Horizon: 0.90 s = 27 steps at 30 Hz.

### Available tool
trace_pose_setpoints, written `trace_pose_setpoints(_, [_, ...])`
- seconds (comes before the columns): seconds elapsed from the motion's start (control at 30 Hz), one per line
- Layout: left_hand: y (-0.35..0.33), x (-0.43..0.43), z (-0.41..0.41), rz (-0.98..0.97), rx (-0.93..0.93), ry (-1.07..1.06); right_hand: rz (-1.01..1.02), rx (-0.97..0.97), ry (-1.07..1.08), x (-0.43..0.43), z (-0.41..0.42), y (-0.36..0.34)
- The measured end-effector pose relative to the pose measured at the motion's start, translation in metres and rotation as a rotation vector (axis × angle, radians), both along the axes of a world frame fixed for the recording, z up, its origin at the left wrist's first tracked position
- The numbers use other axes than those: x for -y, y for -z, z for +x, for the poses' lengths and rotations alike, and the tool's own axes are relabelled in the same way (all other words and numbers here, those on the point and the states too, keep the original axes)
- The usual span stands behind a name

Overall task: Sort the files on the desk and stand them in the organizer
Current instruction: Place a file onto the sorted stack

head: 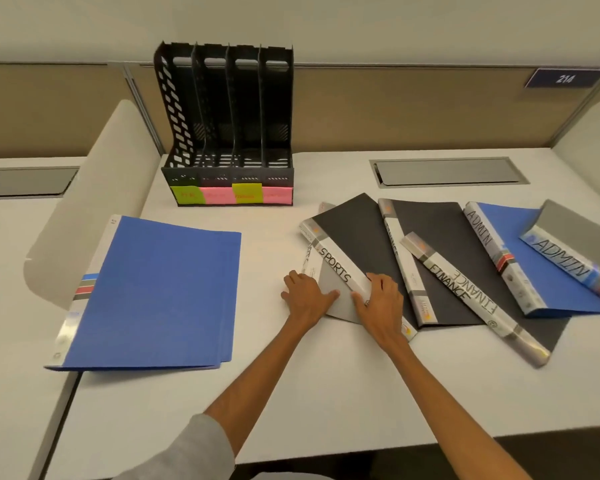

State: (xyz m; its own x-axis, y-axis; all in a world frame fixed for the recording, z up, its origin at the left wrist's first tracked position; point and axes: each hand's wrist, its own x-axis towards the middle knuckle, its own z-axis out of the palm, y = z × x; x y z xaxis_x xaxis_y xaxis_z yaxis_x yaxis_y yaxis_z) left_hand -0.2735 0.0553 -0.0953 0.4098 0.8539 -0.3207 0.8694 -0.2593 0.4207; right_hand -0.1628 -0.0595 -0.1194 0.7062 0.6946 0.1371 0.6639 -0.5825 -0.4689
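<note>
SPORTS file (pixel 354 233) handled at centre of desk (pixel 291 393).
Left hand (pixel 307 299) lies flat, fingers straight, on the grey file (pixel 336 308) beneath; right hand (pixel 378 303) clasps the SPORTS file by its spine. The organizer (pixel 227 133) stands at the rear.

Noted: organizer (pixel 227 173) — black perforated plastic, matt. The blue file (pixel 160 292) has a matt cover, glossy spine. The desk (pixel 291 393) — smooth, matt.
</note>
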Motion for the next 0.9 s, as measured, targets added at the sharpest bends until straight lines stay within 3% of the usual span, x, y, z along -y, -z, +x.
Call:
trace_pose_setpoints(0.13, [0.001,0.007,0.021,-0.003,-0.013,-0.182,-0.04,0.06,-0.015,0.005,0.016,0.01])
trace_pose_setpoints(0.23, [-0.001,0.002,0.031,-0.197,0.251,-0.312,-0.057,0.063,0.018,0.005,0.026,0.011])
trace_pose_setpoints(0.5, [-0.021,0.003,0.051,-0.329,0.5,-0.297,0.018,0.04,0.066,0.01,0.059,0.009])
trace_pose_setpoints(0.9, [-0.105,-0.009,0.046,-0.194,0.776,-0.383,0.205,-0.17,0.144,-0.018,0.062,-0.02])
